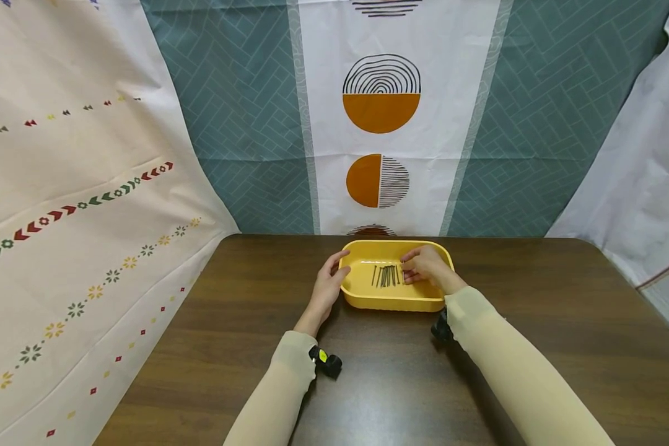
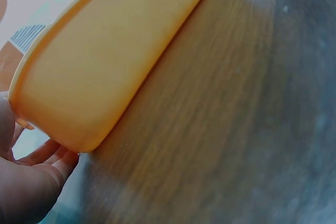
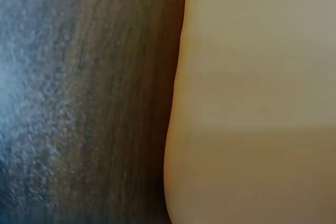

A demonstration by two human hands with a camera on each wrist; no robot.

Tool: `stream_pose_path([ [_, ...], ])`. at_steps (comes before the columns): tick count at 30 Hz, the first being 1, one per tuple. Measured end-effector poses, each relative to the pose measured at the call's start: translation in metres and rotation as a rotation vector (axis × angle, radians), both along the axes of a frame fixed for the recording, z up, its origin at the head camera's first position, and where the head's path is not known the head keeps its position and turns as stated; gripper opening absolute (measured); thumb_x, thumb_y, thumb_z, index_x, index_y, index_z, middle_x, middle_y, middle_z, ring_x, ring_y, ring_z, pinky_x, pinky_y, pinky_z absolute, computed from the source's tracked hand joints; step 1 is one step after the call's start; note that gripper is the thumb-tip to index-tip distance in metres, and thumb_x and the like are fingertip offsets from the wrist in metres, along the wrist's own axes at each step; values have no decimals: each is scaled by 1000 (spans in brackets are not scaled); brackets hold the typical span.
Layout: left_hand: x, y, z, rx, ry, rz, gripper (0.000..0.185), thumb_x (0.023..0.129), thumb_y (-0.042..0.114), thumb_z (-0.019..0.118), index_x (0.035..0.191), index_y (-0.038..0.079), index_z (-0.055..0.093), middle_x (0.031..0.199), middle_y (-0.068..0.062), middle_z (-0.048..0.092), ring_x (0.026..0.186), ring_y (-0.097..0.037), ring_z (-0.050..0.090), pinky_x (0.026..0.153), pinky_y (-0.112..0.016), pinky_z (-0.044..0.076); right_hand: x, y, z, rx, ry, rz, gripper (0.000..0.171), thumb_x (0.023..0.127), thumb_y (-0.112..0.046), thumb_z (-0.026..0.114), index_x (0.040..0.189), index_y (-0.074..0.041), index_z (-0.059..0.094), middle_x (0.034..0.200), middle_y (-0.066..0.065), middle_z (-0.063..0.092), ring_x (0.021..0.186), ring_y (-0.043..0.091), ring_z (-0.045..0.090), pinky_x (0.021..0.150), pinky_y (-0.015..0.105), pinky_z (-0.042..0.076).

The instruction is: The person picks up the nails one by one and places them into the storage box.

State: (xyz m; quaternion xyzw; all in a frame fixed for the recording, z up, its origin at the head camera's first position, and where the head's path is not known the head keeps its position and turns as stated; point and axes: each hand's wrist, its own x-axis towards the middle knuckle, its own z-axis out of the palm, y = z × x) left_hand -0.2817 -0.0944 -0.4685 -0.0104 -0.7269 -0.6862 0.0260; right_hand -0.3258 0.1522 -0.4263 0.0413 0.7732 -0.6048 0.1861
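A yellow rectangular tray [image 1: 390, 303] sits on the table, and several thin dark nails [image 1: 388, 276] lie roughly side by side on its floor. My left hand [image 1: 329, 282] holds the tray's left end; in the left wrist view, the thumb is at the rim and the other fingers [image 2: 60, 158] touch the outside wall low down. Inside the tray, at the right end of the row, my right hand [image 1: 424, 266] has its fingertips together at a nail and appears to pinch it. The right wrist view shows only the tray's outer wall [image 3: 252, 87], with the hand out of sight.
The brown wooden table [image 1: 368, 371] extends around the tray. Behind it hangs a teal and white patterned cloth [image 1: 245, 124], and a pale cloth [image 1: 89, 186] hangs on the left. A black wrist camera [image 1: 329, 365] is strapped near the left cuff.
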Motion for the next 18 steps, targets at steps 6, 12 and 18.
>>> stream_pose_path([
  [6, 12, 2, 17, -12, 3, -10, 43, 105, 3, 53, 148, 4, 54, 155, -22, 46, 136, -39, 47, 115, -54, 40, 0, -2, 0, 33, 16, 2, 29, 101, 6, 59, 127, 18, 57, 81, 14, 65, 59, 17, 65, 64, 33, 62],
  [12, 22, 4, 31, -6, -2, -15, 43, 106, 4, 52, 149, 4, 54, 155, -23, 45, 136, -39, 46, 115, -55, 40, 1, -3, 1, 15, 15, 18, 33, 102, 3, 56, 132, 19, 53, 88, 18, 68, 60, 17, 64, 64, 32, 62],
  [18, 21, 4, 29, -6, -11, -15, 43, 106, 5, 53, 149, 6, 53, 155, -22, 45, 136, -38, 47, 116, -54, 40, 3, -3, 4, 0, 8, 34, 33, 104, 0, 55, 132, 17, 52, 87, 18, 69, 61, 17, 64, 65, 32, 62],
])
